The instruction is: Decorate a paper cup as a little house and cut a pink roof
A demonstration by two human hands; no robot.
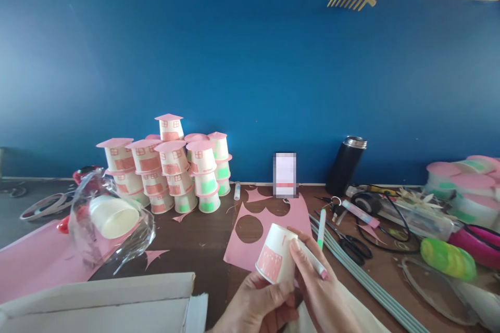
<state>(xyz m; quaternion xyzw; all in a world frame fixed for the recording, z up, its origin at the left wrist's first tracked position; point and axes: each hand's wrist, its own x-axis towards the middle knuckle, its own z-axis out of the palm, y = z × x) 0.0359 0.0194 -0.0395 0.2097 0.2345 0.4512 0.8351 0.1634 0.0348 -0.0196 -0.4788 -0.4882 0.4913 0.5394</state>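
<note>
A white paper cup (287,242) is tilted upside down in my left hand (261,304), whose fingers wrap its lower rim. A red-pink door-like patch is coloured on its side, with a short red stroke above it. My right hand (316,276) grips a white marker (310,257) with a pink end; its tip is at the cup's upper side, partly hidden by the fingers. Beneath the cup lies a pink paper sheet (239,252) with round holes cut out. A green-and-white marker (321,228) rests just beyond my right hand.
Decorated cups (172,158) with pink paper roofs stand stacked at left. Plain cups (117,218) lie in a plastic bag, behind a white cardboard box (97,302). Grey rods (367,281), black scissors (353,247) and a black bottle (346,166) are at right, near more cups (472,187).
</note>
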